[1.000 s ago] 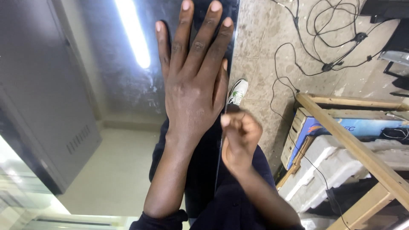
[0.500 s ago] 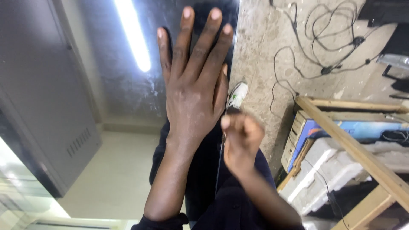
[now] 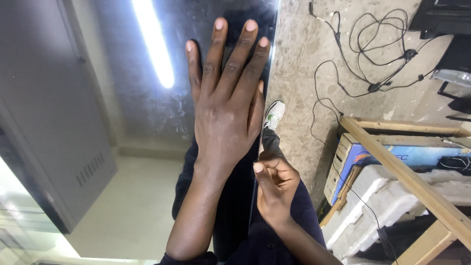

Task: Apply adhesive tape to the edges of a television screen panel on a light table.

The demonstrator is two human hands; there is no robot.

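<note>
My left hand [image 3: 226,105] lies flat on a glossy dark panel [image 3: 147,113], fingers spread and straight, palm down — gripping nothing, just pressing on the reflective surface near its right edge. My right hand [image 3: 274,189] sits just below and to the right, curled at that same edge, thumb and fingers pinched together on it; whether something small is between them I cannot tell. The panel mirrors a ceiling light. Beyond its edge lie a speckled floor [image 3: 299,64] with black cables [image 3: 373,59], my white shoe [image 3: 274,114] and a wooden frame [image 3: 407,172] over white foam blocks [image 3: 363,216].
</note>
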